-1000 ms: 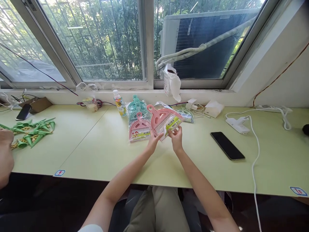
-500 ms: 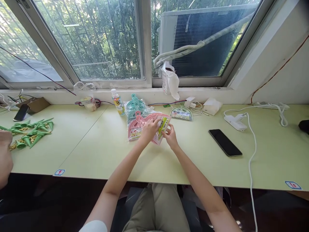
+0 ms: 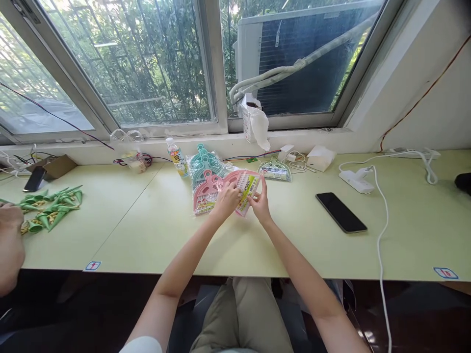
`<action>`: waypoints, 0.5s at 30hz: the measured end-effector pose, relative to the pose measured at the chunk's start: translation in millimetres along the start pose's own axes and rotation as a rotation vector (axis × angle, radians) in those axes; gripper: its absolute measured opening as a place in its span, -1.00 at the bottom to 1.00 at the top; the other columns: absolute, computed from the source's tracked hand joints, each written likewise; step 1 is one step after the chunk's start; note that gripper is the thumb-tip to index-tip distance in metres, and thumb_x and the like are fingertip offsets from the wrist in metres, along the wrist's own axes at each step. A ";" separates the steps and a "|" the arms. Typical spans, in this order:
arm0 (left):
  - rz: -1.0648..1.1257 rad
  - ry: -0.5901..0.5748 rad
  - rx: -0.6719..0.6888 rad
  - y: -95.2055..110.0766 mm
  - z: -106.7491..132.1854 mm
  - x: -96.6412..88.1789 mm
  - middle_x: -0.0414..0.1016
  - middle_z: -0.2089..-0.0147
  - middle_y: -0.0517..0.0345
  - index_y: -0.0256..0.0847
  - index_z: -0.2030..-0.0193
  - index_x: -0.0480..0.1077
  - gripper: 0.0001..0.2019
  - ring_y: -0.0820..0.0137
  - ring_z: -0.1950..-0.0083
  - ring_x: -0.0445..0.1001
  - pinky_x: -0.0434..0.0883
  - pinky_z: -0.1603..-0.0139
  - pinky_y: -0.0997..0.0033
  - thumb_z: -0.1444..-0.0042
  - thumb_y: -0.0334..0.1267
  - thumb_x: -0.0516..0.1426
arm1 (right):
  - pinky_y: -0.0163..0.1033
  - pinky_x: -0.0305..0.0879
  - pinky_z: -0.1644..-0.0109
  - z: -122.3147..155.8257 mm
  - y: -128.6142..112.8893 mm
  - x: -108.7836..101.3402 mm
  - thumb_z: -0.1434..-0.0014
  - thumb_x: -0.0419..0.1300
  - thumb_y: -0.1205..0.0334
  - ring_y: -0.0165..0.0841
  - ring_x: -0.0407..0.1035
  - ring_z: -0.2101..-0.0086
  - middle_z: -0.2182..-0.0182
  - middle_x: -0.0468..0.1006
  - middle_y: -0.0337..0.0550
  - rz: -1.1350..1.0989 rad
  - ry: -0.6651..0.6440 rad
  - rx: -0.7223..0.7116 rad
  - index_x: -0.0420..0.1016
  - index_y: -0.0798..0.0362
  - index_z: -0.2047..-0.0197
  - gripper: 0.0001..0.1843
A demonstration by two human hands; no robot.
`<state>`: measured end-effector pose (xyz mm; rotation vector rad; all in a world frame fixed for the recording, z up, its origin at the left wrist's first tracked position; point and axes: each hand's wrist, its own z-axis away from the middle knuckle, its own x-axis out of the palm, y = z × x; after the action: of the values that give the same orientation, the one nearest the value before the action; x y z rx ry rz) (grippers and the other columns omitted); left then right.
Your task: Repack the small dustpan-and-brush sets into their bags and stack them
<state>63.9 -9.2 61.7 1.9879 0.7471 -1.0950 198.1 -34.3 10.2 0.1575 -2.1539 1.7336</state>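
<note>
A pink dustpan-and-brush set (image 3: 249, 189) with a yellow-green and white label is tilted between my two hands over the table. My left hand (image 3: 227, 200) is closed on its left side, fingers curled over the brush area. On the right edge, my right hand (image 3: 260, 203) pinches the set between thumb and fingers. Just left of it lies another pink dustpan set (image 3: 206, 196) in clear plastic wrap. Behind that are several teal dustpan sets (image 3: 204, 164), also wrapped. A green dustpan set (image 3: 274, 171) lies apart, farther back to the right.
A drink bottle (image 3: 177, 158) stands by the teal sets. To the right are a black phone (image 3: 341, 212) and a white power strip (image 3: 356, 180) with its cable. Green cone-shaped pieces (image 3: 55, 208) lie at left beside another person's hand (image 3: 11, 240). A tissue pack (image 3: 254, 120) sits on the sill.
The camera view has shifted slightly. The pink set has turned a little in my hands, with my right fingers reaching higher on its edge. The other person's hand at left has moved somewhat.
</note>
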 end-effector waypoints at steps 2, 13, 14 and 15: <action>-0.010 0.018 0.003 1.3 2.4 3.6 0.35 0.15 -0.11 -0.21 0.23 0.50 -0.79 0.13 -0.04 0.27 0.42 0.10 0.25 -0.15 -0.39 0.03 | -0.17 0.49 0.19 -0.9 -1.1 -1.5 0.13 0.35 0.20 -0.30 0.52 0.25 -0.03 0.50 -0.17 0.034 0.005 -0.059 -0.15 -0.24 -0.38 0.09; 0.356 0.275 -0.105 18.3 9.6 44.7 0.30 -0.09 -0.15 -0.07 0.02 0.43 -0.71 0.02 -0.18 0.22 0.26 -0.13 0.01 -0.25 -0.22 -0.05 | -0.20 0.47 0.16 -7.5 -3.9 -9.7 0.09 0.33 0.16 -0.26 0.50 0.14 -0.09 0.44 -0.10 0.066 0.055 -0.144 -0.07 -0.22 -0.35 0.00; 0.367 0.270 -0.088 18.2 9.6 44.8 0.28 -0.13 -0.13 -0.03 -0.03 0.42 -0.69 0.01 -0.19 0.21 0.25 -0.14 0.00 -0.24 -0.22 -0.05 | -0.20 0.47 0.15 -7.7 -4.2 -10.1 0.08 0.33 0.16 -0.27 0.49 0.13 -0.11 0.42 -0.10 0.071 0.049 -0.155 -0.09 -0.23 -0.36 0.00; 0.362 0.263 -0.073 18.2 9.3 44.4 0.27 -0.16 -0.12 0.01 -0.08 0.40 -0.66 0.01 -0.21 0.20 0.24 -0.14 0.00 -0.24 -0.23 -0.05 | -0.20 0.46 0.15 -7.9 -4.3 -10.5 0.07 0.33 0.16 -0.27 0.49 0.13 -0.13 0.41 -0.11 0.075 0.040 -0.164 -0.10 -0.24 -0.36 0.01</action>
<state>94.4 -21.0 25.3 2.1223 0.5199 -0.5956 210.8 -29.3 11.8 -0.0008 -2.2874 1.5761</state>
